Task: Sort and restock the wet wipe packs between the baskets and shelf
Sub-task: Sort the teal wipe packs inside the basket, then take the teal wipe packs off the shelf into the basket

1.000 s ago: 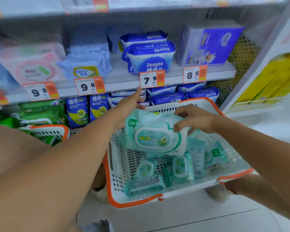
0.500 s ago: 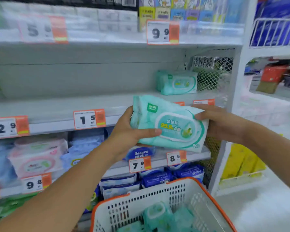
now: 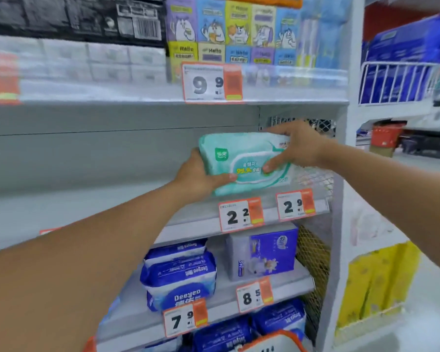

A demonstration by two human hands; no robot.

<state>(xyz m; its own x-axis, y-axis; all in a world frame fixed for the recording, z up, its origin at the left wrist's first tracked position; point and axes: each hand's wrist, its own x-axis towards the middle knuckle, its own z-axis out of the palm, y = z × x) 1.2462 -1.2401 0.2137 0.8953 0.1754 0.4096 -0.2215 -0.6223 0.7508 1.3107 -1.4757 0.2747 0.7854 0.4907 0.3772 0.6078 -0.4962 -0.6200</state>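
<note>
Both hands gripping one soft, pillowy mint-green wet wipe pack (image 3: 244, 161) with a glossy oval lid label, centre of frame. Left hand (image 3: 197, 175) cupping its lower left corner, thumb curled across the front. Right hand (image 3: 296, 146) clamped over the top right edge, thumb pressed on the label. Pack sitting at the right end of a smooth grey metal shelf (image 3: 87, 204), above two white-and-orange price tags (image 3: 241, 214). Blue plastic packs (image 3: 179, 275) on the shelf below.
</note>
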